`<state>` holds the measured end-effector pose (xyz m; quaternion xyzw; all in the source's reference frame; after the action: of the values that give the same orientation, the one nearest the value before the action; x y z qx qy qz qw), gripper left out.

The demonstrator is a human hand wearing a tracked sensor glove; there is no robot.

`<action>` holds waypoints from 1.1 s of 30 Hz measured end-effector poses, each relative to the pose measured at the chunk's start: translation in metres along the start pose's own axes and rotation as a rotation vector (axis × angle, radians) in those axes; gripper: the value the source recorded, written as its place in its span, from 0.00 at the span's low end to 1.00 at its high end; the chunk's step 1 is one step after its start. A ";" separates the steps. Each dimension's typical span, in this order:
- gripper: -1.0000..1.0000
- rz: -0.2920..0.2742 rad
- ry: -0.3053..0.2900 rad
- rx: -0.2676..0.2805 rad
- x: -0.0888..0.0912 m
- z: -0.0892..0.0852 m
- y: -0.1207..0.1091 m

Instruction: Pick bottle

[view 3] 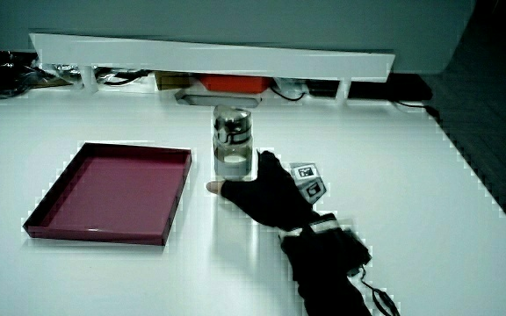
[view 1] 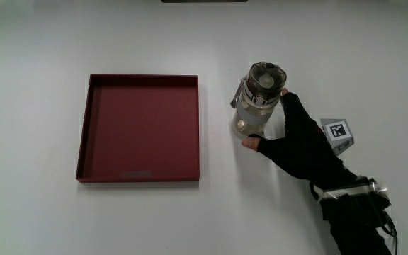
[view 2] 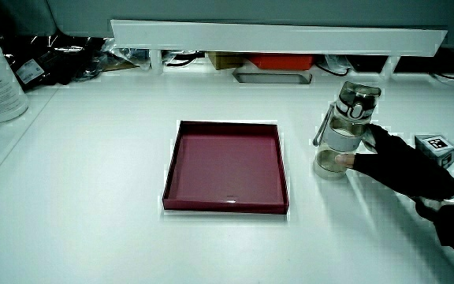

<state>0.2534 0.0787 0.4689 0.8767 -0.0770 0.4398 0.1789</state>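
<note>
Clear bottle (view 1: 259, 99) stands straight up, lid on top. The hand (view 1: 299, 138), at its four o'clock, seems to wrap it.

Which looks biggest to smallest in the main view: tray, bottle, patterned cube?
1. Red tray, by far the largest.
2. Bottle, standing upright beside the tray, the hand against it.
3. Patterned cube, smallest.

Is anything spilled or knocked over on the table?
Nothing stands out. The bottle stands upright on the table beside the red tray, with no puddle around it. The tray lies flat and holds nothing. The hand is at the bottle, its fingers around the bottle's lower part.
</note>
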 end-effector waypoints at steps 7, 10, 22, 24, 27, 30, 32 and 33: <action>0.50 -0.350 0.077 -0.096 0.012 -0.003 0.030; 0.50 -0.318 0.108 -0.093 0.016 -0.005 0.044; 0.50 -0.261 0.277 -0.095 0.027 -0.017 0.087; 0.50 -0.245 0.294 -0.095 0.033 -0.021 0.092; 0.50 -0.262 0.321 -0.097 0.032 -0.023 0.097; 0.50 -0.266 0.343 -0.099 0.038 -0.027 0.101; 0.50 -0.269 0.356 -0.095 0.038 -0.029 0.103; 0.50 -0.270 0.360 -0.093 0.038 -0.030 0.104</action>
<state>0.2238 -0.0052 0.5413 0.7773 0.0542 0.5571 0.2871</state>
